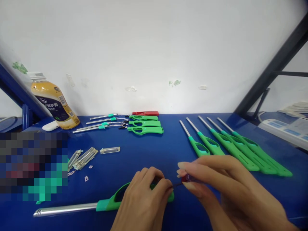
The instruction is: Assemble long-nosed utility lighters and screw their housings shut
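Observation:
A long-necked green utility lighter [109, 202] lies across the front of the table, its metal barrel pointing left. My left hand [145, 195] is wrapped over its handle, which it partly hides. Between the thumb and fingers of my right hand [223, 186] is a small screwdriver [186, 178] with a dark red handle. Its thin shaft points left toward the handle end of the lighter, close to my left fingertips. Whether the tip touches the lighter I cannot tell.
Several finished green lighters [231, 147] lie at right. Metal barrels [101, 119] with wires and open handles [145, 130] lie at the back. Clear fuel tanks [85, 158] and small white pieces [86, 178] are at left, near a drink bottle [54, 102]. The left edge is pixelated.

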Motion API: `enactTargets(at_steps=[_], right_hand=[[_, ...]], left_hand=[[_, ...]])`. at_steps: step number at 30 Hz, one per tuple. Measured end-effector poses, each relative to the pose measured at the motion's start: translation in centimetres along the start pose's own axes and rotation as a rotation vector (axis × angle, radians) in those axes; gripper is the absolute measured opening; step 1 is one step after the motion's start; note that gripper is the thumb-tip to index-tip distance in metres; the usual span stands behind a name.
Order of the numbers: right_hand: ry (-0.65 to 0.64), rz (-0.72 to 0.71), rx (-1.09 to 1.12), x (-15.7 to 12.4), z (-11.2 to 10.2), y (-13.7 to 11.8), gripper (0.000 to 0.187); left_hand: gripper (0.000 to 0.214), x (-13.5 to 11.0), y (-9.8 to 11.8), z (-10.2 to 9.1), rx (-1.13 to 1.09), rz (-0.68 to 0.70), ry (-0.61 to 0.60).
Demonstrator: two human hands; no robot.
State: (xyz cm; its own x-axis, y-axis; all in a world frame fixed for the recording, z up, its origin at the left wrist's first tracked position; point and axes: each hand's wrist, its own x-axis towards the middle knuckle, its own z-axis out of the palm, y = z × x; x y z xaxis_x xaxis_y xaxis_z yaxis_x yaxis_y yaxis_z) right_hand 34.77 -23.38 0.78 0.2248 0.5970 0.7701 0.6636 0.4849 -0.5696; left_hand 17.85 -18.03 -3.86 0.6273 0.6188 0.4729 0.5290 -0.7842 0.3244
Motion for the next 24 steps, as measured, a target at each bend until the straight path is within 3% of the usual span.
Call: enactTargets(at_steps=[5,10,14,21,24], right_hand=[[-0.112,-0.055,0.072,0.6,0.0,0.9,0.037],[-0.105,-0.009,0.111,0.7,0.1,0.8,0.031],[-0.166,-0.019,0.127,0.8,0.1,0.4,0.037],[-0.025,-0.087,0.041,0.3,1.5,1.1,0.033],[0.009,-0.034,0.054,0.0,2.0,0.8,0.028]], left_hand=[[0.022,-0.3,0.0,0.2,-0.023,-0.040,-0.033],[0.031,-1.8,-1.2,-1.1,0.054,0.046,-0.067],[0.039,-3.3,-2.4,-2.0,0.153,0.093,-0.103],[0.033,-3.3,-2.5,-1.3,0.123,0.135,0.017],[0.030,-3.1,-2.5,-1.0,0.146,0.154,0.058]])
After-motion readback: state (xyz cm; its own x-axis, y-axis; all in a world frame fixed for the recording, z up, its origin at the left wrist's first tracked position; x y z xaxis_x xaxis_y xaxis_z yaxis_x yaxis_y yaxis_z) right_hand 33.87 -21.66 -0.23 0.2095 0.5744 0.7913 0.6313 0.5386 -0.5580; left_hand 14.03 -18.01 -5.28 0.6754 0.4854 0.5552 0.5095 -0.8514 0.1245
